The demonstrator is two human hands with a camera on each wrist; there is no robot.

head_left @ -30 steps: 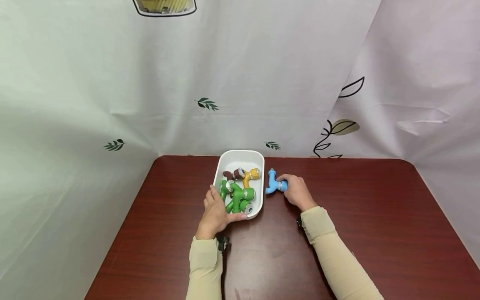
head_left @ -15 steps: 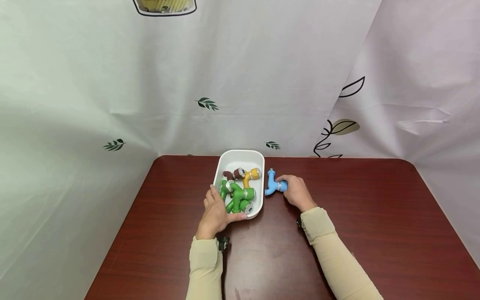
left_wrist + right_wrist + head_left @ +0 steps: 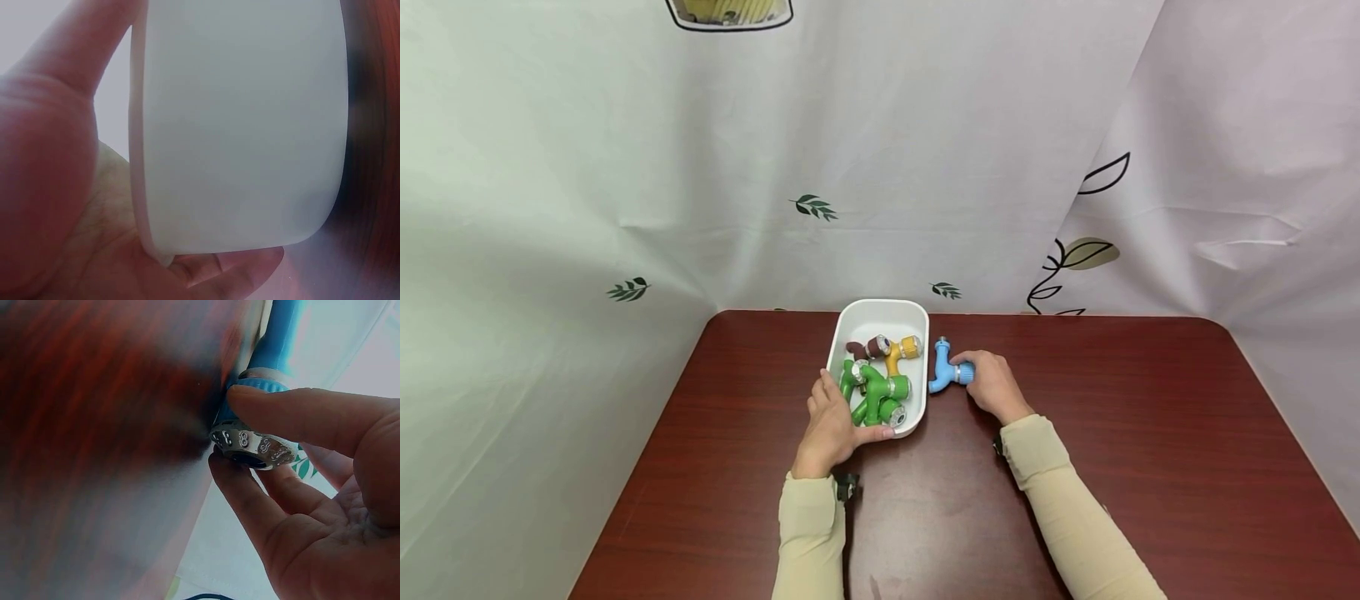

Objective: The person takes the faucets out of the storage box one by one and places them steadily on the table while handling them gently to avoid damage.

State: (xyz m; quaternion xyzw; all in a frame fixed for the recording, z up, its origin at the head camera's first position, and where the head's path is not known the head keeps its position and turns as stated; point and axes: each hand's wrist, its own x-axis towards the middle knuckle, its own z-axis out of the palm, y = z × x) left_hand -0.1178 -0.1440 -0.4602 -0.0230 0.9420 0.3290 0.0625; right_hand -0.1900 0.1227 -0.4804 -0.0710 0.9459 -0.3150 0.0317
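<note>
In the head view, a white plastic tray (image 3: 880, 310) holds several plastic taps: a green tap (image 3: 877, 392) on top of other green ones, a yellow tap (image 3: 902, 350) and a dark brown tap (image 3: 871, 347). My left hand (image 3: 831, 429) grips the tray's near left corner, fingers along the left side and thumb across the near end; the left wrist view shows the tray's wall (image 3: 244, 125) between them. My right hand (image 3: 996, 385) pinches the ridged knob of a blue tap (image 3: 945, 371) lying on the table just right of the tray. A silver collar (image 3: 253, 447) shows between thumb and fingers.
The dark red-brown wooden table (image 3: 1150, 433) spreads out on both sides of the tray. Behind it hangs a pale curtain (image 3: 880, 167) with leaf prints, close to the table's back edge and the tray's far end.
The blue tap has turned and shifted very slightly left, toward the tray, with my right hand on its knob. My left hand and the tray stay in place.
</note>
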